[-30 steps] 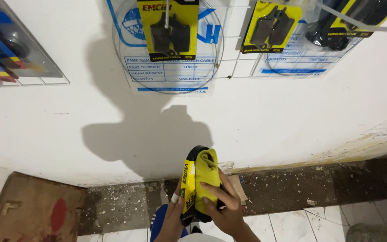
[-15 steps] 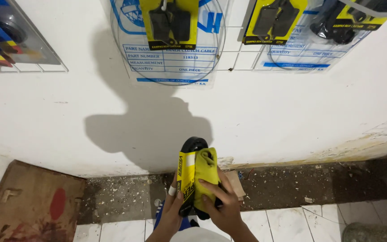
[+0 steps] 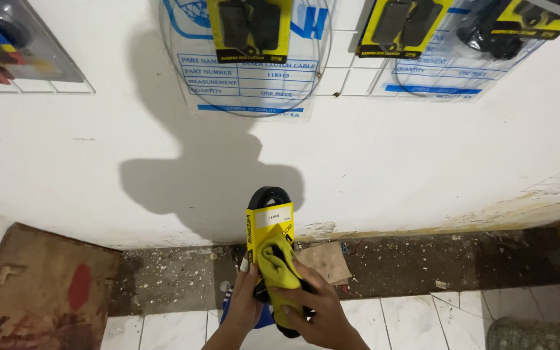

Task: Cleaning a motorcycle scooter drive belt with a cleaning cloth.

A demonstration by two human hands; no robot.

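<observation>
Yellow cloth (image 3: 279, 272), pressed by right hand (image 3: 312, 311) vs. front of a yellow-sleeved black belt pack (image 3: 268, 227), sat higher on the sleeve than 1 s before, approx. mid-wipe. Left hand (image 3: 246, 301) gripped pack's lower edge; right closed on cloth. Pack held upright, low centre, before white wall (image 3: 390, 168), above tiled floor (image 3: 409, 321). Black loop showed above sleeve.

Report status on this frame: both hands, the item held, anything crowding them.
Left hand grips the boxed black belt in its yellow sleeve from the side. Right hand presses a yellow cloth against its front. Nothing crowding; white wall behind.
</observation>
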